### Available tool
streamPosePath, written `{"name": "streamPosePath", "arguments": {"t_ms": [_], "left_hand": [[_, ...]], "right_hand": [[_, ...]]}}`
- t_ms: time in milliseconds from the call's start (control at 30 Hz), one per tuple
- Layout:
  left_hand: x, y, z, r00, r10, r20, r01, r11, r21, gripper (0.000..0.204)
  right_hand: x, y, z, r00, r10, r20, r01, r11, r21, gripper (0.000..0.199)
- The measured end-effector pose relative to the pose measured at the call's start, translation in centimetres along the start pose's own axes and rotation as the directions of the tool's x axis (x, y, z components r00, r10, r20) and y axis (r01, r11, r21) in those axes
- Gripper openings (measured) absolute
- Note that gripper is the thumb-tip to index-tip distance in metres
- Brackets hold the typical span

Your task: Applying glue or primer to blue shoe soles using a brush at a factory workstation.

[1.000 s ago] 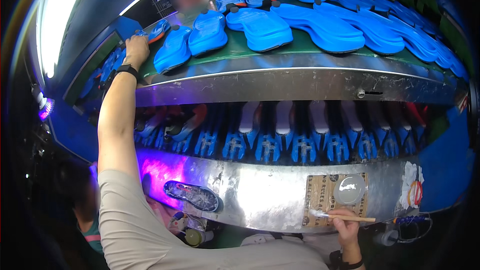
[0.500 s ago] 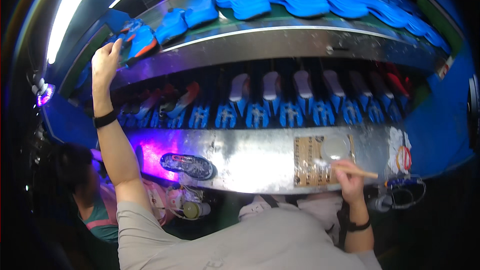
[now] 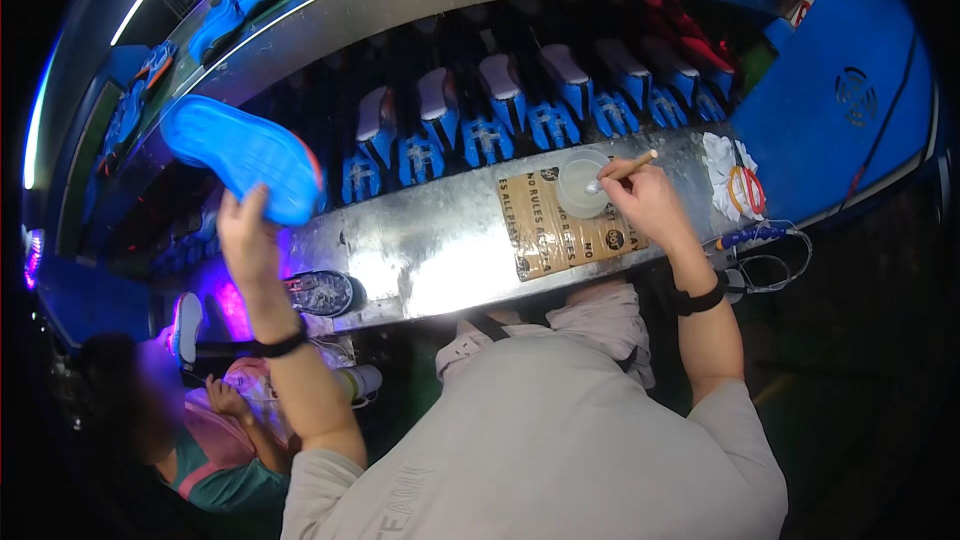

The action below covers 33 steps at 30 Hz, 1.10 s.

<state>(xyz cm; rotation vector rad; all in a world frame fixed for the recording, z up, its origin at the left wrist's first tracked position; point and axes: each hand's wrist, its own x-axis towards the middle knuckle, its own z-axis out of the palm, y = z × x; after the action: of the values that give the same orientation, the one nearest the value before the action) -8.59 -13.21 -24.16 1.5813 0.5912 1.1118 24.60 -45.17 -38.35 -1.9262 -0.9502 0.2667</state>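
**Sole lifted clear, brush at the cup**

Your left hand (image 3: pixel 248 240) has come away from the upper belt since half a second ago and now holds a blue shoe sole (image 3: pixel 243 153) raised above the metal surface (image 3: pixel 420 255), the grip closed on its near end. The sole is bright blue, flat and tread-patterned, with an orange-red edge showing at its right end; it extends up and left from your fingers. Your right hand (image 3: pixel 645 202) has moved onto the cardboard sheet (image 3: pixel 560 230), its grip closed on a thin wooden brush (image 3: pixel 625 170) whose tip dips into the small white cup (image 3: pixel 582 185) just left of that hand.
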Motion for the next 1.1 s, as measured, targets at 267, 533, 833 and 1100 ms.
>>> {"name": "streamPosePath", "arguments": {"t_ms": [267,533,833,1100], "left_hand": [[-16.2,-6.7,6.1,0.68,-0.65,0.34,0.7,0.434,-0.567,0.068],[-19.9,-10.3,6.8,0.638,-0.482,0.6,0.748,0.205,-0.631,0.088],[-17.9,-6.6,9.0,0.659,-0.436,0.613,0.716,0.612,-0.335,0.113],[-17.9,-4.6,9.7,0.638,-0.428,0.64,0.729,0.603,-0.324,0.117]], "right_hand": [[-0.7,0.5,0.2,0.993,-0.071,-0.099,0.09,0.977,0.194,0.017],[-3.1,-0.5,2.0,1.0,-0.008,0.017,-0.002,0.849,0.529,0.019],[-4.3,-5.2,5.8,0.97,-0.193,0.149,0.057,0.774,0.631,0.019],[-3.0,-7.0,6.2,0.924,-0.376,0.07,0.292,0.811,0.506,0.019]]}}
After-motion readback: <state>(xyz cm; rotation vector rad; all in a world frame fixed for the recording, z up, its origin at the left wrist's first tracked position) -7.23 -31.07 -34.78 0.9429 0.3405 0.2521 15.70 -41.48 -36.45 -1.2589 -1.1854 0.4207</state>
